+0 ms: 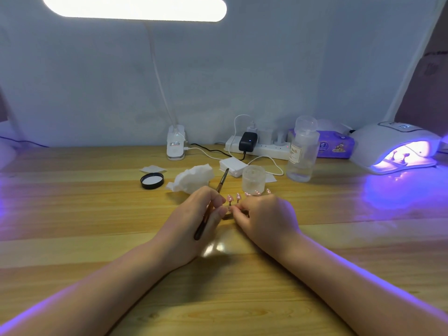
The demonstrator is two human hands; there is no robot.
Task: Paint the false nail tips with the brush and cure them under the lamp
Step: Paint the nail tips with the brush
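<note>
Brush (214,198): held in the left hand (194,221), fingers curled round the shaft; long axis runs from the dark butt near the wrist up and away to the tip, which points past the crumpled tissue (194,178) toward the wall.

Nail tips (234,197): a row of small pink tips on stands, directly beyond both hands and between their fingertips; more of the row extends rightward behind the right hand (264,214). The row lies roughly left to right.

Right hand: fingers curled, pinching something small at the near end of the row; what exactly it grips is too small to tell. It appears slightly nearer the tips than the left.

Curing lamp (392,146): lit violet, well to the right of the nail tips, far side of the table (97,214); a few stands sit inside its opening.

Jar (253,178): just beyond the nail tips, uncapped. Black lid (152,181) lies left of the tissue.

Judgement: brush must swing round, bristles toward the row.
</note>
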